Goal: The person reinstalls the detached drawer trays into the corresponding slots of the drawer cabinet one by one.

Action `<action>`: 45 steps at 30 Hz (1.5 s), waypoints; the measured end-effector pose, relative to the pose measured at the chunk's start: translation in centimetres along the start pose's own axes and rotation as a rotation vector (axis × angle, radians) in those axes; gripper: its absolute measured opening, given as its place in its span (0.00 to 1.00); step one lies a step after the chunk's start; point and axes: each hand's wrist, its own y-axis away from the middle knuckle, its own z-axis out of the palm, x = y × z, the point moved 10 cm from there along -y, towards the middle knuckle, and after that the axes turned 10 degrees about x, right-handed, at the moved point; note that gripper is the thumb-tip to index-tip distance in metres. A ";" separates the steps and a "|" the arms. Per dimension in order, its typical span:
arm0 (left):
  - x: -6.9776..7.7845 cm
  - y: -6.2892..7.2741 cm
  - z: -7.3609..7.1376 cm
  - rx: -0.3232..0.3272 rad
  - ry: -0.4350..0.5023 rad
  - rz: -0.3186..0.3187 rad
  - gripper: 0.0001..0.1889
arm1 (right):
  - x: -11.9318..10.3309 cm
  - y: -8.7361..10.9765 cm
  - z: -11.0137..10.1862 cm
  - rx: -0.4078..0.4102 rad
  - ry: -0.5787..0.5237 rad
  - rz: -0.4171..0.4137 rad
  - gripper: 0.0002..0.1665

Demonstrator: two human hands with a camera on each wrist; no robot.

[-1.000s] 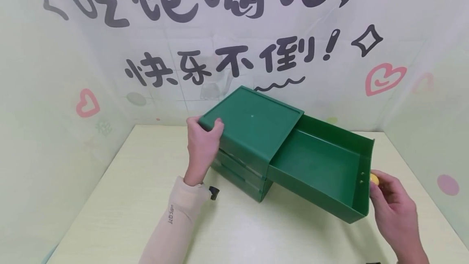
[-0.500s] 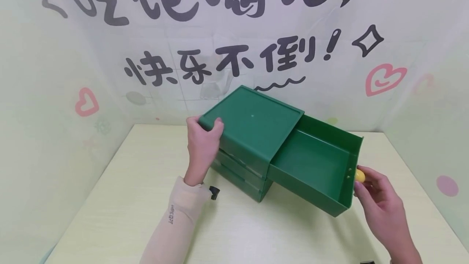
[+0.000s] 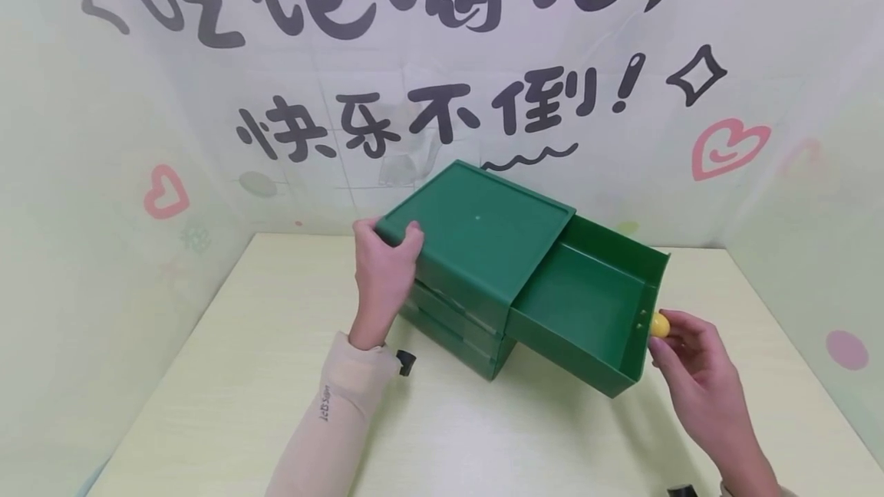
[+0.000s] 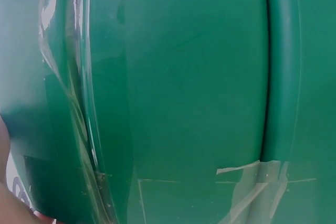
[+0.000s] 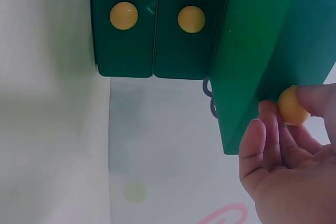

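A green drawer cabinet [image 3: 476, 228] stands on the table, its top drawer [image 3: 587, 297] pulled partly out to the right with nothing inside. My left hand [image 3: 385, 271] grips the cabinet's upper left edge, thumb on the near side. With thumb and fingers my right hand [image 3: 704, 374] pinches the round yellow knob [image 3: 661, 324] on that drawer's front. In the right wrist view the same knob [image 5: 293, 106] sits between thumb and fingers. Two lower drawers there are closed, each with a yellow knob [image 5: 124, 16]. Clear tape [image 4: 252, 192] runs over the cabinet's side in the left wrist view.
The pale wooden table [image 3: 228, 405] extends around the cabinet. Behind it rises a white wall sheet [image 3: 311, 198] with black lettering and pink hearts. Side sheets [image 3: 815, 290] close off the left and right.
The top drawer has slid leftward into the cabinet by a fair part of its length, my right hand moving with the knob. My left hand has stayed at the cabinet's edge.
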 end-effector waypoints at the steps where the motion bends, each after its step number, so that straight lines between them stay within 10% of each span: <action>1: 0.0 0.0 0.0 -0.002 0.000 0.000 0.30 | 0.0 0.0 0.0 0.002 -0.004 0.002 0.25; 45: 0.0 0.1 -0.1 0.013 0.000 0.007 0.30 | -1.9 -1.5 4.1 0.028 -0.019 -0.078 0.26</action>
